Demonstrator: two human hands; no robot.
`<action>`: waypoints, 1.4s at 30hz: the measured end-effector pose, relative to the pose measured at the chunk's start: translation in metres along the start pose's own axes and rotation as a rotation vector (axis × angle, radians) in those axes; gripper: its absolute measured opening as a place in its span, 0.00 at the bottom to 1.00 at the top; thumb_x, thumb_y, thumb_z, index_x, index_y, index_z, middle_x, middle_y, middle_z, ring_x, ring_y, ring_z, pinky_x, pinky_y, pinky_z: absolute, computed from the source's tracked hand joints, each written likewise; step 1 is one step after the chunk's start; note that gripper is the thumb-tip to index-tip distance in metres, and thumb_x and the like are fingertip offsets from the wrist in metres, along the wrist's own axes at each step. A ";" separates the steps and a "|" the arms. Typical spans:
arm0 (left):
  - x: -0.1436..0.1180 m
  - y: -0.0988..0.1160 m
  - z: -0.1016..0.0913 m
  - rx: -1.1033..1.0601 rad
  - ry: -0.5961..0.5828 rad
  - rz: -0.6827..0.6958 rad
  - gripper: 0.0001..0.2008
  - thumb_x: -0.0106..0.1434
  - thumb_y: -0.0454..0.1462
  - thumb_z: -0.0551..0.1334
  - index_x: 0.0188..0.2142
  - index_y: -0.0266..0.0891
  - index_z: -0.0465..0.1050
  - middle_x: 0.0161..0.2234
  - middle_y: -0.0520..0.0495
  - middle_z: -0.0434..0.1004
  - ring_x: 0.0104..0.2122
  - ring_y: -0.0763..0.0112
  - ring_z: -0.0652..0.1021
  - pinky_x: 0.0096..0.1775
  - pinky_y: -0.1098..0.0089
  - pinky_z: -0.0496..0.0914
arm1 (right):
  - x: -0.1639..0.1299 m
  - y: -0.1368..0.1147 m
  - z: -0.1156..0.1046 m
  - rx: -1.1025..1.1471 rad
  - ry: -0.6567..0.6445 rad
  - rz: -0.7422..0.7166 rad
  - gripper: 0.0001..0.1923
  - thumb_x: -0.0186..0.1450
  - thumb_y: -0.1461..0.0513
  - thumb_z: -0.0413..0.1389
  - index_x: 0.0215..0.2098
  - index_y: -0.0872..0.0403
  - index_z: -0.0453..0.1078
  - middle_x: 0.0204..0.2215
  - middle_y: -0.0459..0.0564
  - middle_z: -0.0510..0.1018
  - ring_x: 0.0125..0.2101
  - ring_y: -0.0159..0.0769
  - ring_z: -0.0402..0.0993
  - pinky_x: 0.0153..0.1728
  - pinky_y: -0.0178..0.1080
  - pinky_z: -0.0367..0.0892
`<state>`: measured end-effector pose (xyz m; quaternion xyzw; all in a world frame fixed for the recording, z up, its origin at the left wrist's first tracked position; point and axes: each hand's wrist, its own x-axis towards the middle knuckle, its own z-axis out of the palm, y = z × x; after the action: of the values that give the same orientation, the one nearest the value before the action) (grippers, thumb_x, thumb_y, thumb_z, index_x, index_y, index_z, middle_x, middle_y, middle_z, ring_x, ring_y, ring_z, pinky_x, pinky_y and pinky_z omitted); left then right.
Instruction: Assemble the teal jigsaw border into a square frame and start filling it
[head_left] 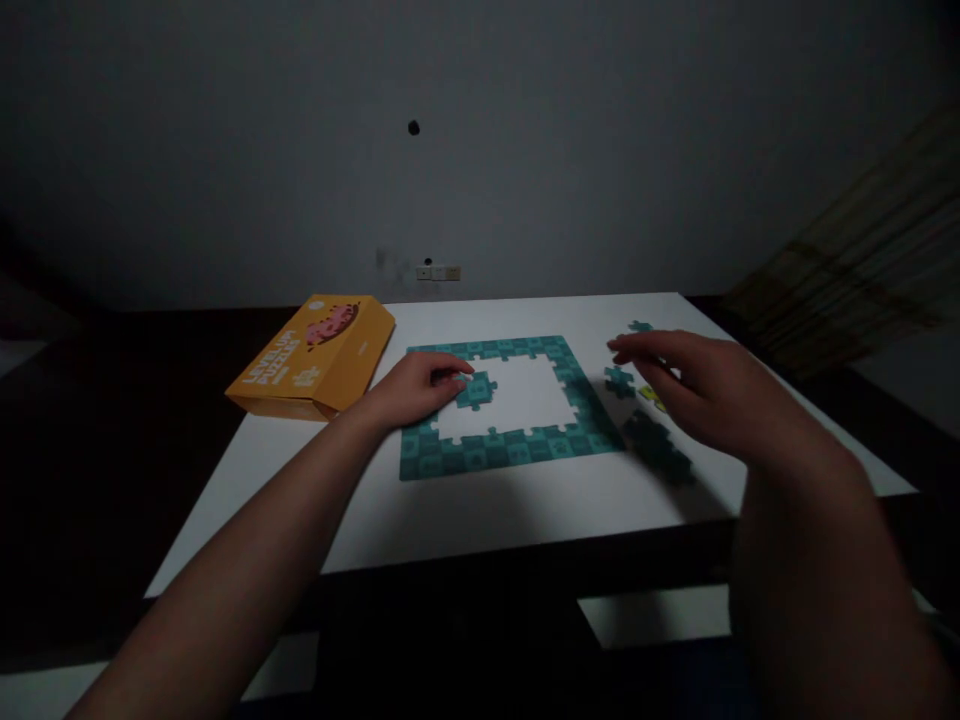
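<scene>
A teal jigsaw border frame (517,445) lies joined on the white table (525,500), its middle open. My left hand (416,385) rests on the frame's left side, fingertips pressing a teal puzzle piece (477,390) against the inner left edge. My right hand (697,385) hovers with fingers spread above loose teal pieces (619,380) to the right of the frame, holding nothing. A yellow-green piece (651,397) shows under that hand. More dark loose pieces (660,450) lie in its shadow.
An orange puzzle box (315,355) lies on the table's far left corner. Another teal piece (640,326) sits near the far right edge. A grey wall with a socket strip (439,272) stands behind. The room is dim.
</scene>
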<state>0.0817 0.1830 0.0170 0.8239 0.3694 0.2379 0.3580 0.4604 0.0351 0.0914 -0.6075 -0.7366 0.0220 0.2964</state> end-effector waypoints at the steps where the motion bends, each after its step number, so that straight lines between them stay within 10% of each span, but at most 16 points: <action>1: 0.000 -0.002 0.000 -0.032 0.017 -0.013 0.17 0.69 0.43 0.71 0.54 0.42 0.90 0.40 0.45 0.89 0.37 0.62 0.84 0.45 0.61 0.80 | -0.018 0.008 0.000 -0.009 0.015 0.036 0.20 0.76 0.53 0.57 0.58 0.44 0.87 0.53 0.57 0.91 0.52 0.60 0.88 0.56 0.63 0.80; 6: 0.004 0.002 -0.007 -0.174 0.102 -0.056 0.19 0.63 0.50 0.75 0.49 0.44 0.90 0.42 0.43 0.90 0.39 0.59 0.84 0.42 0.61 0.80 | -0.106 0.030 0.021 -0.043 0.093 0.242 0.22 0.71 0.58 0.57 0.58 0.47 0.86 0.55 0.62 0.90 0.57 0.67 0.85 0.61 0.70 0.77; 10: -0.003 0.039 -0.007 -0.196 -0.059 -0.050 0.19 0.62 0.50 0.76 0.50 0.46 0.90 0.39 0.45 0.89 0.35 0.61 0.82 0.38 0.63 0.78 | -0.141 0.027 0.039 -0.038 0.149 0.293 0.22 0.73 0.53 0.59 0.60 0.49 0.84 0.57 0.66 0.88 0.59 0.68 0.82 0.62 0.70 0.76; 15: -0.044 0.088 0.036 -0.090 -0.299 -0.034 0.18 0.71 0.47 0.70 0.55 0.45 0.89 0.35 0.47 0.87 0.34 0.61 0.83 0.38 0.65 0.77 | -0.140 0.023 0.050 -0.020 0.163 0.352 0.27 0.69 0.49 0.65 0.63 0.51 0.82 0.57 0.68 0.87 0.58 0.70 0.82 0.61 0.69 0.76; 22: -0.086 0.077 0.091 0.053 -0.022 0.015 0.16 0.75 0.39 0.65 0.56 0.46 0.89 0.54 0.42 0.91 0.54 0.53 0.87 0.61 0.52 0.80 | -0.139 0.017 0.056 0.161 0.263 0.307 0.23 0.69 0.51 0.62 0.59 0.49 0.82 0.58 0.65 0.87 0.57 0.62 0.84 0.60 0.62 0.78; 28: -0.062 0.063 0.088 0.083 0.090 -0.050 0.17 0.74 0.36 0.64 0.55 0.42 0.90 0.53 0.39 0.91 0.53 0.53 0.88 0.62 0.52 0.80 | -0.133 -0.002 0.064 0.408 0.087 0.335 0.18 0.70 0.50 0.61 0.53 0.47 0.84 0.36 0.52 0.87 0.35 0.48 0.83 0.41 0.50 0.78; 33: -0.051 0.065 0.086 0.119 0.131 -0.068 0.16 0.73 0.34 0.64 0.54 0.41 0.90 0.54 0.39 0.91 0.54 0.53 0.88 0.63 0.52 0.80 | -0.112 -0.026 0.080 0.311 -0.020 0.187 0.14 0.72 0.55 0.60 0.49 0.47 0.86 0.40 0.55 0.89 0.42 0.52 0.85 0.49 0.52 0.77; 42: -0.094 0.061 0.073 0.418 0.083 0.057 0.20 0.80 0.35 0.56 0.56 0.37 0.88 0.51 0.36 0.85 0.54 0.51 0.85 0.61 0.51 0.80 | -0.106 0.018 0.077 0.267 0.316 0.182 0.18 0.72 0.56 0.56 0.52 0.50 0.86 0.50 0.61 0.90 0.52 0.57 0.86 0.58 0.60 0.78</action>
<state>0.0986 0.0512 0.0057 0.8799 0.4017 0.1998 0.1567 0.4495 -0.0314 -0.0222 -0.6229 -0.6137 0.0505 0.4825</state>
